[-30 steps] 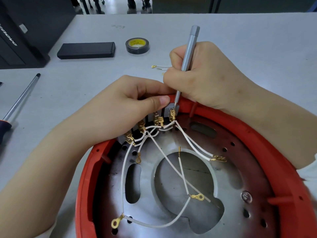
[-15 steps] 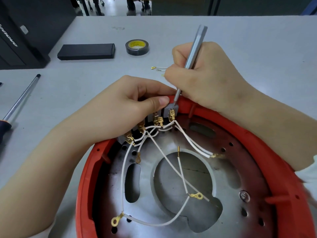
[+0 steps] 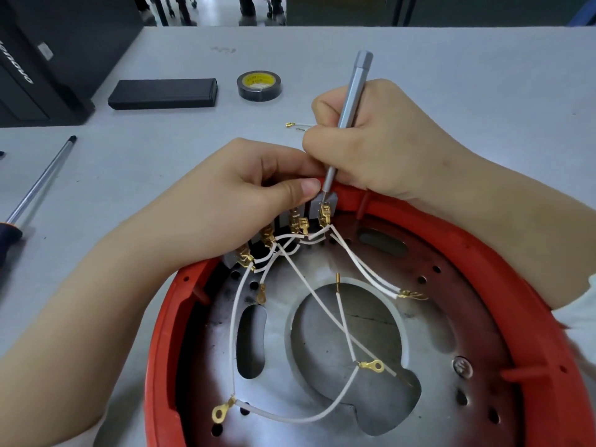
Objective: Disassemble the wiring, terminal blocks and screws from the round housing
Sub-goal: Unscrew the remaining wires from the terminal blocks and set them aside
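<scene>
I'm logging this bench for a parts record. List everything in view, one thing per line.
housing: one, red rim, steel plate inside, near centre.
terminal blocks: a row, grey, count unclear, at the housing's far rim.
wires: several, white with gold lugs, across the plate.
screw: one, silver, plate right.
small screwdriver: one, grey, tip at the rightmost block.
big screwdriver: one, steel shaft, dark handle, table left.
tape: one roll, black, yellow label, far table.
case: one, black, left of the tape.
loose wire: one, gold-tipped, behind the hands.
left hand: grips the blocks.
right hand: holds the small screwdriver.
</scene>
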The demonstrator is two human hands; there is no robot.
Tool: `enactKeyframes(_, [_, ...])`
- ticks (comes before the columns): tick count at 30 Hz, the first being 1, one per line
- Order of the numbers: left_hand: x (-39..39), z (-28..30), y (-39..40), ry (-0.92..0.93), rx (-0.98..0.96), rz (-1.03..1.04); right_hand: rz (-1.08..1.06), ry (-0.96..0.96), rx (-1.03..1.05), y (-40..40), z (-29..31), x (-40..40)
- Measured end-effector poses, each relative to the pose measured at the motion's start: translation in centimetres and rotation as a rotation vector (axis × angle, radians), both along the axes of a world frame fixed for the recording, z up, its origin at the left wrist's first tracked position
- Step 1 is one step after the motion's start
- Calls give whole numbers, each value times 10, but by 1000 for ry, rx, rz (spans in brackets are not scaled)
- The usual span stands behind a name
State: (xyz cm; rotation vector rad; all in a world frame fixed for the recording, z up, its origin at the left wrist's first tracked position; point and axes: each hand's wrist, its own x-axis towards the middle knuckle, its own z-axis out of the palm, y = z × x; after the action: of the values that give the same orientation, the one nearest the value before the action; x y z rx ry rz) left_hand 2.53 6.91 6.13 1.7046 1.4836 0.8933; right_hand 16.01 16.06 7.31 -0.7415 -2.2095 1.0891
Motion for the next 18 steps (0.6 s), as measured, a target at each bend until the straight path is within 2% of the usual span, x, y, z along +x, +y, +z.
enactKeyframes(5, [1,-1,0,-3,-8,-10,16,-32,-17,0,3,-1])
enactKeyframes(8, [1,-2,1,-4,-4,7,-37,-14,55,-2,0,2])
enactKeyframes(13, [1,-1,-4,-44,-58,68,-22,85,73,-10,11,24])
enactKeyframes(15, [1,-2,-6,-61,-75,105,34,3,86,-13,15,32])
enactKeyframes(18, [2,-2,-7,-89,-69,145,8,-142,143,-30,16,42])
